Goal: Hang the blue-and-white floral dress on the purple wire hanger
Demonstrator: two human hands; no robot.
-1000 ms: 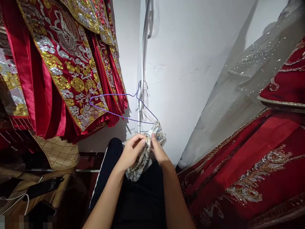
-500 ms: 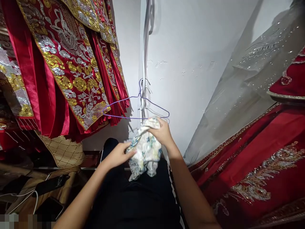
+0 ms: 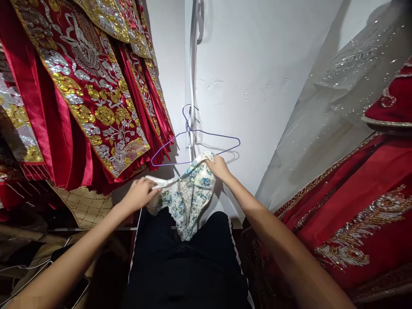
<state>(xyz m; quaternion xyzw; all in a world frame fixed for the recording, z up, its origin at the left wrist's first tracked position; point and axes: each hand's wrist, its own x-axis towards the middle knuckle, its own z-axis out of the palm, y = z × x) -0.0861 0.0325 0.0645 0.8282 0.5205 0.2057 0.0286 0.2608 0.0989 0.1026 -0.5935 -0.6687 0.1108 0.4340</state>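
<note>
- The wall [image 3: 244, 51] stands behind everything, pale and scuffed.
- The red dress [image 3: 350, 197] fills the right side, its beadwork catching the light.
- The red costume [image 3: 106, 113] hangs at the left, heavy with gold and silver embroidery.
- The dark trousers [image 3: 189, 274] cover the lap, knees apart.
- The purple hanger [image 3: 219, 135] is thin wire, its hook up by the white pole [image 3: 190, 51]; its bottom bar passes behind the cloth. Whether they touch, I cannot tell.
- The floral cloth [image 3: 193, 184] is held up in front of the hanger, spread between both hands, its lower tip drooping between the knees. It looks light, soft and limp, likely to fold in on itself; the gathered upper edge seems the surest hold, one grip at each end, with little pull on the thin fabric.
- The right hand [image 3: 221, 168] grasps the upper right corner, fingers bent round it.
- The left hand [image 3: 137, 196] pinches the left end by the white band.
</note>
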